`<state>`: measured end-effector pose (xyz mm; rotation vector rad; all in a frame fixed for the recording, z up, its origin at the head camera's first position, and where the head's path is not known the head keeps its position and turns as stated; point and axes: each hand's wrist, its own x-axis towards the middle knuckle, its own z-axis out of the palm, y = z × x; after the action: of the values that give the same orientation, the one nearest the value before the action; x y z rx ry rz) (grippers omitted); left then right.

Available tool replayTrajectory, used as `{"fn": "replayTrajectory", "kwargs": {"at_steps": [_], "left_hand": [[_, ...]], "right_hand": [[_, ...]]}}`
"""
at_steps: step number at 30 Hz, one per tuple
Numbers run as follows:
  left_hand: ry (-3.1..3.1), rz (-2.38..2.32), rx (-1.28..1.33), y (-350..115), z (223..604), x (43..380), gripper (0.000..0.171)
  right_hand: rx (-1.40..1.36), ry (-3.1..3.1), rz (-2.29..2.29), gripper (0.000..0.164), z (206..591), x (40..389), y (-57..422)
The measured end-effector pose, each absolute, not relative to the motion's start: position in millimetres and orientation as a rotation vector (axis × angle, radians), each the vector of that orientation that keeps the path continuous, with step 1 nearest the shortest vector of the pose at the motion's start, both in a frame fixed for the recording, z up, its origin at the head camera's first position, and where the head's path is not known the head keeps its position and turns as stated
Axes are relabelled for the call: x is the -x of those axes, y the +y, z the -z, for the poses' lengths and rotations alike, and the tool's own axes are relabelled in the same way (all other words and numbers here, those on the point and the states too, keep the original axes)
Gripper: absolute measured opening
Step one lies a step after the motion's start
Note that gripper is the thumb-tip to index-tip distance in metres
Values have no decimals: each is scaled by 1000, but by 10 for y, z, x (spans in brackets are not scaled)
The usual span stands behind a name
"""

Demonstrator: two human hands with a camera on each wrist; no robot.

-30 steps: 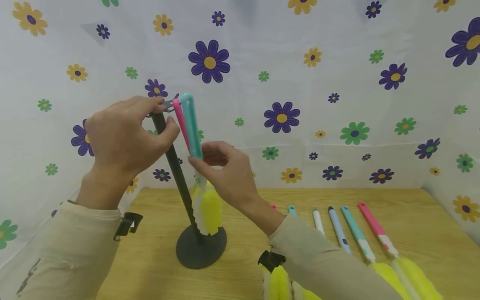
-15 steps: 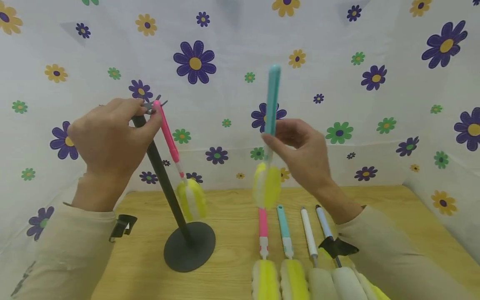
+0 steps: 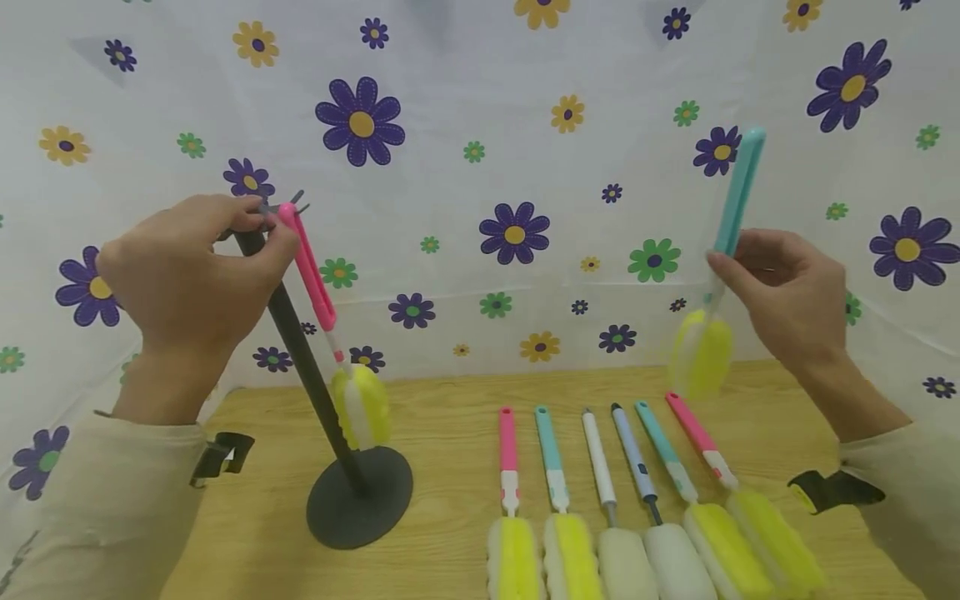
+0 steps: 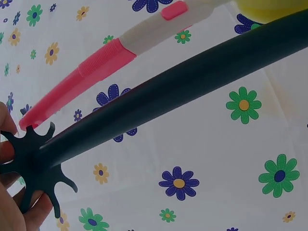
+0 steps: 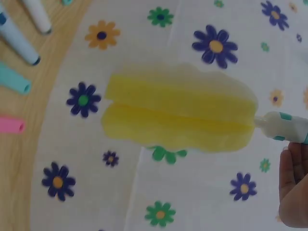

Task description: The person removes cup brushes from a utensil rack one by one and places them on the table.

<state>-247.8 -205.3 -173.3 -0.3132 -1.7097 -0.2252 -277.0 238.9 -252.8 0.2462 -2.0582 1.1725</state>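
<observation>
My left hand (image 3: 191, 275) grips the hooked top (image 4: 36, 161) of a black stand (image 3: 300, 354), its fingers around the hooks. A pink-handled bottle brush (image 3: 311, 271) hangs from one hook, right by that hand's fingertips, its yellow-and-white sponge head pointing down beside the pole. Over at the right, my right hand (image 3: 795, 292) pinches a teal-handled bottle brush (image 3: 738, 196) between thumb and fingers. This brush is raised above the table, handle up and slightly tilted. Its yellow-and-white sponge head (image 5: 180, 110) fills the middle of the right wrist view.
On the wooden table (image 3: 442, 450) several more sponge brushes lie in a row, among them a pink one (image 3: 508, 450), a white one (image 3: 598, 458) and a blue one (image 3: 633, 450). The stand's round base (image 3: 360, 508) is left of them. A flowered sheet (image 3: 450, 183) hangs behind.
My right hand has carried the teal brush away from the stand, far to the right. The left hand keeps hold of the stand's top, and the pink brush still hangs there.
</observation>
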Motion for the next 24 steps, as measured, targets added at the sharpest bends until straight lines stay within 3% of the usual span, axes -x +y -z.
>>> {"fn": "replayTrajectory", "kwargs": {"at_steps": [11, 20, 24], "left_hand": [[-1744, 439, 349, -2089, 1704, 2477, 25], [-1741, 489, 352, -2118, 1705, 2491, 26], [-1739, 502, 362, -2101, 1706, 2496, 26]], "right_hand": [[55, -2547, -826, 57, 2896, 2787, 3257], [-149, -3091, -626, 71, 3306, 2982, 3547], [-168, -3200, -642, 61, 3502, 3036, 3575]]}}
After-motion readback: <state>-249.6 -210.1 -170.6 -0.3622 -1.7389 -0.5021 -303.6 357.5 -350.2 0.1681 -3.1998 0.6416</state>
